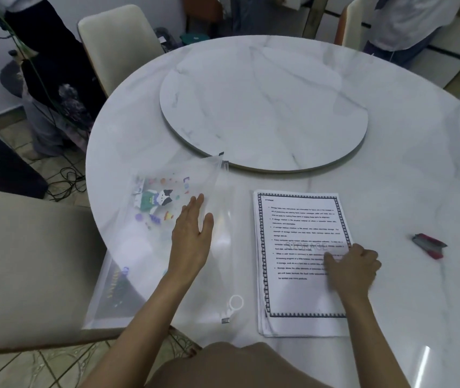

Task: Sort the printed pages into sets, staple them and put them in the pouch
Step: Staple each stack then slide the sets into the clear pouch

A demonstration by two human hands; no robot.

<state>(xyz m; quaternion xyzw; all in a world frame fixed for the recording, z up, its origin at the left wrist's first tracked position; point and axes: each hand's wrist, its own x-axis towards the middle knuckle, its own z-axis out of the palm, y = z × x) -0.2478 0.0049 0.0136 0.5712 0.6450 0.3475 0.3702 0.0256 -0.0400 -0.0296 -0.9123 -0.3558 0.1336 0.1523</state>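
A stack of printed pages (296, 236) with a patterned black border lies on the white marble table (405, 163) in front of me. My right hand (353, 266) rests on the stack's right edge with its fingers curled and the thumb on the top sheet. Left of the stack lies a clear zip pouch (144, 247) with cartoon stickers; it hangs over the table's left edge. My left hand (192, 233) lies flat on the pouch with straight fingers. A red and grey stapler (430, 245) sits on the table to the right of the pages.
A round marble turntable (265, 107) fills the table's middle. Cream chairs (27, 264) stand at the left, and another chair (116, 49) stands at the back left. The pouch's white ring puller (235, 303) lies near the front edge. People stand beyond the table at the back.
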